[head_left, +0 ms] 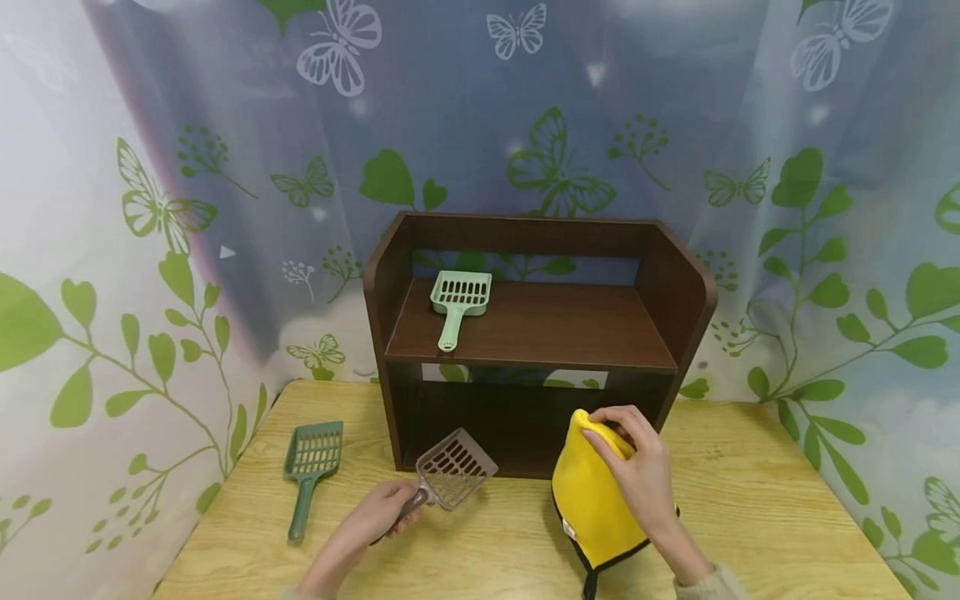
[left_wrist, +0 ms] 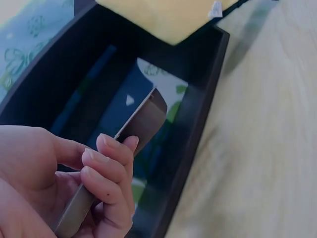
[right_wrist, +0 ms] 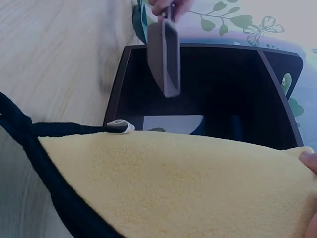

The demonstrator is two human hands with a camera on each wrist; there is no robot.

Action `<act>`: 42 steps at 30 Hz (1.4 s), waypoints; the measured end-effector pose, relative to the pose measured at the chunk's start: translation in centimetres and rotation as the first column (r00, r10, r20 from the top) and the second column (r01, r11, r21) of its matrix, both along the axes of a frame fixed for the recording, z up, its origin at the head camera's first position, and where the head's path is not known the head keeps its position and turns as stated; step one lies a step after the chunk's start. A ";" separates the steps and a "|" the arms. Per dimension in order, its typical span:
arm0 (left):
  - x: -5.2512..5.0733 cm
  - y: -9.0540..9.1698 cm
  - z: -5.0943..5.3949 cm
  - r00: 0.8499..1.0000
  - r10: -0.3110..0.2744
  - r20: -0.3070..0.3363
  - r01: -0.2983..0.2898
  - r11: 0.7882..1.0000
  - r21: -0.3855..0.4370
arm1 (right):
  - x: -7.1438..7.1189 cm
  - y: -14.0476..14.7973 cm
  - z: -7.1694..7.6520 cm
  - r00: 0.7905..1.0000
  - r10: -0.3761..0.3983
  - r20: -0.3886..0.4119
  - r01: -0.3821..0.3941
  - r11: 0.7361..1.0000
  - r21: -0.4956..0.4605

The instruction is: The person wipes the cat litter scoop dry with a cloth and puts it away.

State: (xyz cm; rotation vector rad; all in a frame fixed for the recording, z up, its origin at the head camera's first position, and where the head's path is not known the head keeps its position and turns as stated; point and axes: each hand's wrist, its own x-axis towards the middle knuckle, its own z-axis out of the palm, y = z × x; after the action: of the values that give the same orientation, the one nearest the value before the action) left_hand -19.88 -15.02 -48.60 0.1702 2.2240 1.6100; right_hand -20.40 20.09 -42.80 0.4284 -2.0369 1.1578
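Note:
My left hand (head_left: 384,512) grips the handle of a grey-brown slotted scoop (head_left: 456,468), held in front of the shelf's lower opening; the left wrist view shows the fingers of this hand (left_wrist: 106,183) curled round the handle. A yellow cloth with black edging (head_left: 592,492) hangs from my right hand (head_left: 641,467), which pinches its top edge between thumb and fingers. In the right wrist view the cloth (right_wrist: 173,178) spreads across the foreground, with the scoop (right_wrist: 163,59) beyond it.
A dark brown two-level shelf (head_left: 536,325) stands at the table's back. On its upper level lies a light green scoop (head_left: 453,321). A dark green scoop (head_left: 303,500) lies on the wooden table (head_left: 765,500) at the left. Patterned curtains hang behind.

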 end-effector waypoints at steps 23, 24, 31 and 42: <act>-1.3 9.5 5.5 0.982 -0.064 -0.179 0.081 0.993 0.091 | -2.4 -3.6 0.6 0.955 0.081 -0.287 0.055 0.898 0.437; -1.3 9.7 5.6 0.981 -0.059 -0.183 0.077 0.993 0.093 | -2.4 -3.7 0.4 0.959 0.085 -0.270 0.048 0.891 0.451; -1.2 10.3 5.6 0.981 -0.016 -0.196 0.038 0.993 0.111 | -2.5 -4.1 -0.9 0.974 0.177 -0.140 -0.086 0.865 0.494; -1.3 10.4 5.4 0.985 -0.086 -0.152 0.108 0.983 0.146 | -2.2 -4.0 -1.1 0.951 0.079 -0.298 0.105 0.825 0.555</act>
State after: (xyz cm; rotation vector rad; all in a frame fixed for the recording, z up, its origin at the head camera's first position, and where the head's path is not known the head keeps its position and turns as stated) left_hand -21.23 -4.66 -43.21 0.4453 2.1577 1.7659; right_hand -22.60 16.06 -43.87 0.8294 -2.0612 0.4054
